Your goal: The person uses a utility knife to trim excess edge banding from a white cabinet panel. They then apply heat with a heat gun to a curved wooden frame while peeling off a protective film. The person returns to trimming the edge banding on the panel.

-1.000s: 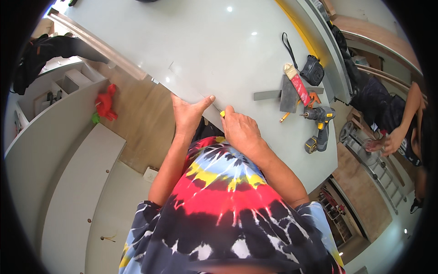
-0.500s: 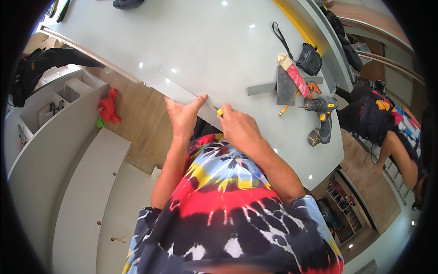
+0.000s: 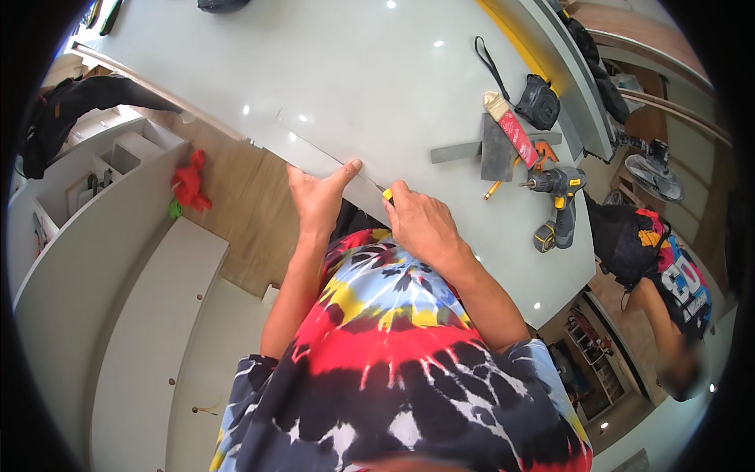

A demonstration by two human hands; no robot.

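My left hand (image 3: 316, 197) is closed over the near-left edge of a white panel (image 3: 303, 161), its thumb on top and its fingers out of sight underneath. Just to the right, my right hand (image 3: 429, 228) grips a yellow-handled cutter knife (image 3: 388, 194). The thin blade points toward my left thumb and lies along a line running near the panel's edge. Most of the handle is hidden in my fist.
On the white tabletop (image 3: 370, 71) at right lie a cordless drill (image 3: 557, 197), a grey scraper (image 3: 495, 149), a red-handled brush (image 3: 515, 140), a pencil (image 3: 493, 189) and a black pouch (image 3: 538, 102). A person (image 3: 653, 267) is beyond the right edge; a fan (image 3: 657, 173) stands behind.
My right hand and the knife have slid slightly to the right, away from my left thumb. The person at right has shifted position, and the fan now shows.
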